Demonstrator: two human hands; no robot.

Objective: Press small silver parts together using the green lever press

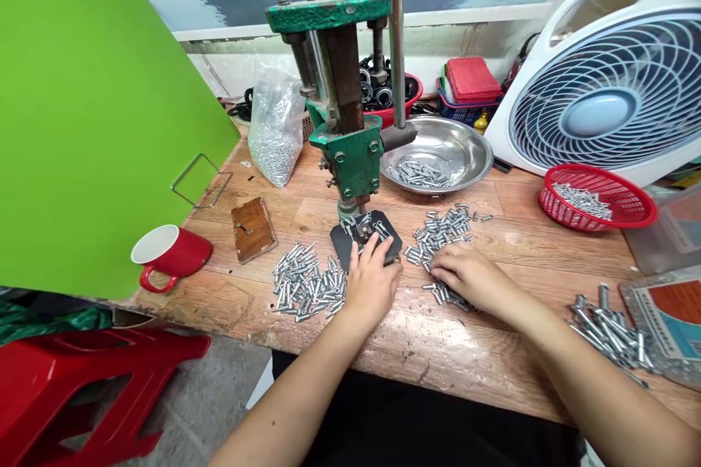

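A green hand press (350, 146) stands on the wooden bench with a dark base plate (366, 237) under its ram. My left hand (371, 279) rests at the plate's front edge, fingers stretched toward small metal pieces lying on it. My right hand (469, 276) lies palm down on a pile of small silver metal parts (441, 230), fingers curled over a few of them. Another heap of the same parts (304, 283) lies left of my left hand.
A steel bowl (465, 149) with parts sits behind the press, with a red basket (599, 197) of parts and a white fan (607, 80) to the right. More parts (605, 328) lie at right. A red mug (169, 254), a wooden block (253, 228) and a plastic bag (277, 128) are at left.
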